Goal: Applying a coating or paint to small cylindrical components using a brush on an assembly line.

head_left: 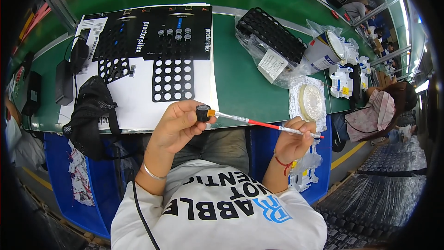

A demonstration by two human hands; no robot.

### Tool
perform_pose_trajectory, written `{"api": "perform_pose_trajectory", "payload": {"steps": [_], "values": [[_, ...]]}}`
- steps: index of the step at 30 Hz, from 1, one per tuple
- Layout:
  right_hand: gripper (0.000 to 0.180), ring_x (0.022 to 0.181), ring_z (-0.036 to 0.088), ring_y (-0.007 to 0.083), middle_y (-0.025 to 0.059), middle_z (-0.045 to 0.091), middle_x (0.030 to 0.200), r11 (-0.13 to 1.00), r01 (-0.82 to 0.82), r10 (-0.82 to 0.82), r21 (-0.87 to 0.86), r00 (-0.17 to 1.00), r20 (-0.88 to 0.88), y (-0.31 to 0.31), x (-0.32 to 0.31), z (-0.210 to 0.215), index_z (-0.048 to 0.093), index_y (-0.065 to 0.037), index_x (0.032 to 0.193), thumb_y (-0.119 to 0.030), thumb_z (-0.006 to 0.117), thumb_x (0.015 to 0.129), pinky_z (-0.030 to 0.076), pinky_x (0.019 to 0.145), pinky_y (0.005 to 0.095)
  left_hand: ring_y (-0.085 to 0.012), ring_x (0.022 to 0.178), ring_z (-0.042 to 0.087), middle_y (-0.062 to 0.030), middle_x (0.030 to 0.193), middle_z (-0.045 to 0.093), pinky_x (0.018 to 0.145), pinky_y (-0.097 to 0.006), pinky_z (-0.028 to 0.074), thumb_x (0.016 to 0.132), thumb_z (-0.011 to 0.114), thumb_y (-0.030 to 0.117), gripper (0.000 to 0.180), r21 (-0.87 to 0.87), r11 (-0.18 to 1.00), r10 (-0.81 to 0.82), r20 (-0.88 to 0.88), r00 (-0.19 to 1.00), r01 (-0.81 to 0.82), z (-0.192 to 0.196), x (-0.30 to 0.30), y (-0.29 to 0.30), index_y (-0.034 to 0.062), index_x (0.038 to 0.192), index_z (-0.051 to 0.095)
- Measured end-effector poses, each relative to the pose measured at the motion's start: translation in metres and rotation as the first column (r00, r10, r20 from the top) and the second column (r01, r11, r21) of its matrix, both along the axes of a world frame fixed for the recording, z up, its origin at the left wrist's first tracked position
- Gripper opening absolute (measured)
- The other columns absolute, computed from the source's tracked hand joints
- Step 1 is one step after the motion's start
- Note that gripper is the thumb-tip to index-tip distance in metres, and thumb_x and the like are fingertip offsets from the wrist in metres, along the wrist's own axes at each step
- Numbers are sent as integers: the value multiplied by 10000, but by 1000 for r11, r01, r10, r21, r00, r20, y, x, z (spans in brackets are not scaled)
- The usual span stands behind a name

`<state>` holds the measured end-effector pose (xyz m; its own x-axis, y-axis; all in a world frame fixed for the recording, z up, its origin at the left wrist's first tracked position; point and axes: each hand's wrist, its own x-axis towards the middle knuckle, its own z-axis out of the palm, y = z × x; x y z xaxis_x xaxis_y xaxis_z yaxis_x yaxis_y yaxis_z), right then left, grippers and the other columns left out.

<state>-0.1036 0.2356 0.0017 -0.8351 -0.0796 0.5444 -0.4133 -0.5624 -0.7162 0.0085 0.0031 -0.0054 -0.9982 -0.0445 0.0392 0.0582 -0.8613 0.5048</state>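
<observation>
Pinched in my left hand (178, 125) is a small round black part (202, 113) with an orange tab beside it. My right hand (294, 142) grips a thin brush (263, 124) with a red and white handle, near its rear end. The brush reaches leftward, and its front end meets the orange tab at the black part. Whether the tip touches the black part itself I cannot tell. Beyond my left hand lies a black tray (173, 80) with rows of white round holes. A shallow round dish (311, 102) sits past my right hand.
Black printed cardboard (155, 41) and white sheets cover the left of the green table (249, 95). Another black perforated tray (268, 30) in plastic wrap and a tin can (326, 51) stand right. A black mesh bag (95, 113) hangs over the front edge. Blue bins (74, 190) flank me.
</observation>
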Motion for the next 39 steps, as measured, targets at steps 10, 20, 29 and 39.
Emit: {"api": "perform_pose_trajectory", "payload": {"steps": [10, 20, 29, 39], "values": [[153, 543, 394, 148, 88, 447, 577, 994, 40, -36, -97, 999, 37, 7, -7, -2, 387, -50, 765, -180, 405, 845, 336, 536, 261, -101, 765, 605, -161, 969, 599, 676, -172, 513, 846, 536, 97, 270, -59, 987, 157, 123, 980, -150, -1, -2, -9, -43, 1076, 514], [160, 657, 465, 169, 118, 529, 716, 972, 196, -167, -129, 963, 212, 3, -24, -33, 461, -29, 837, -176, 399, 851, 382, 633, 278, -126, 838, 585, -83, 887, 623, 742, -194, 435, 783, 618, 104, 284, -808, 390, 722, -30, 691, -442, 18, -58, -84, -41, 1021, 564], [146, 695, 510, 174, 116, 554, 755, 971, 193, -155, -144, 958, 240, -2, -31, -43, 476, -23, 850, -143, 394, 867, 412, 663, 281, -194, 826, 567, -52, 836, 613, 731, -290, 446, 683, 696, 207, 237, -914, -404, 776, -365, 514, -39, -17, -89, -110, 87, 883, 656], [146, 684, 514, 169, 115, 555, 756, 966, 205, -162, -158, 955, 250, -3, -31, -41, 481, -22, 851, -137, 392, 865, 415, 654, 274, -206, 776, 552, -32, 764, 593, 686, -313, 447, 666, 708, 238, 225, -926, -368, 843, -296, 449, 80, -14, -95, -105, 124, 859, 691]]}}
